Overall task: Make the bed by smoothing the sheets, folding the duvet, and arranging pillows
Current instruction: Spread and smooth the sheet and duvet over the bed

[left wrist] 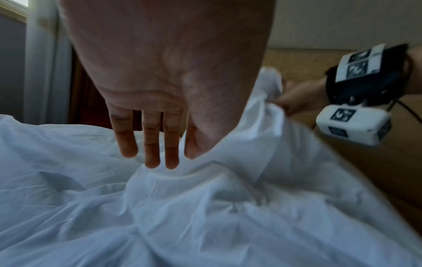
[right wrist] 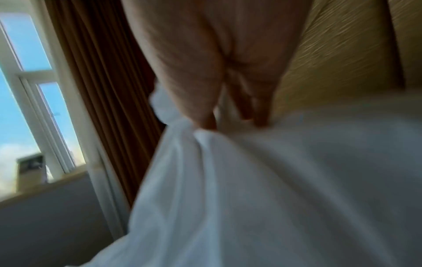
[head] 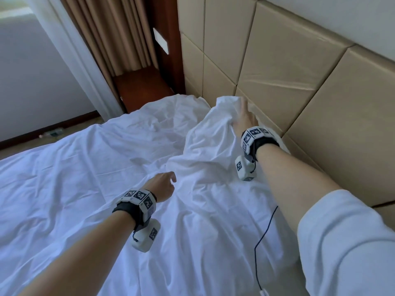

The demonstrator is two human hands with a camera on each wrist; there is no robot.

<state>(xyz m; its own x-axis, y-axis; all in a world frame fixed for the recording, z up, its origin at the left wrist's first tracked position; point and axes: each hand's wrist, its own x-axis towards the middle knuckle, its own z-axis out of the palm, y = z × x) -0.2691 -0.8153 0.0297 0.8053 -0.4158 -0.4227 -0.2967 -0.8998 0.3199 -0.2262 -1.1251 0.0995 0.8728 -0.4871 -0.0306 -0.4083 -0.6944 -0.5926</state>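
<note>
Two hands were seen over the crumpled white sheet [head: 132, 150]. A raised fold by the headboard [head: 299, 67] was pinched by the right hand [head: 245, 116]. The left hand [head: 161, 185] was held loosely spread above the sheet, nothing gripped.

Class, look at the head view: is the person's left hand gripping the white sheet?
No. The left hand hovers with fingers relaxed, holding nothing, while the right hand grips the white sheet by the headboard.
</note>
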